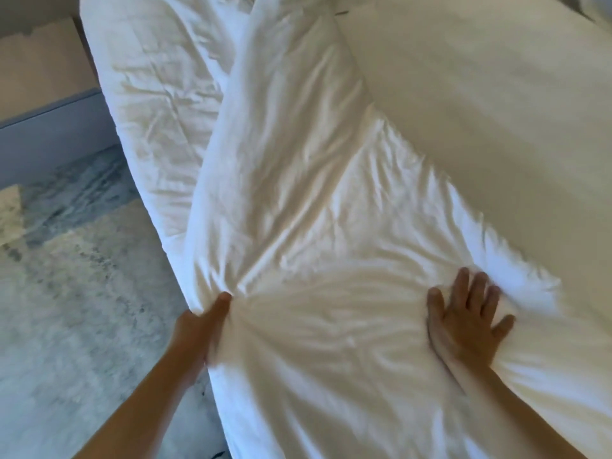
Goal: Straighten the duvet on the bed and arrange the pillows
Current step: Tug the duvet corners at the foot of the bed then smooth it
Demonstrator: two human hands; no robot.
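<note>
A white, wrinkled duvet [298,193] lies bunched in a long fold across the bed, running from the near edge to the far left. My left hand [203,326] pinches a gathered fold of the duvet at the bed's left edge, and creases fan out from the grip. My right hand [467,316] lies flat on the duvet with its fingers spread, near the duvet's right border. To the right, the smooth white sheet [480,111] of the bed is bare. No pillow is clearly in view.
A mottled grey and cream rug [76,293] covers the floor left of the bed. A pale wall with a grey skirting board [49,124] stands at the far left.
</note>
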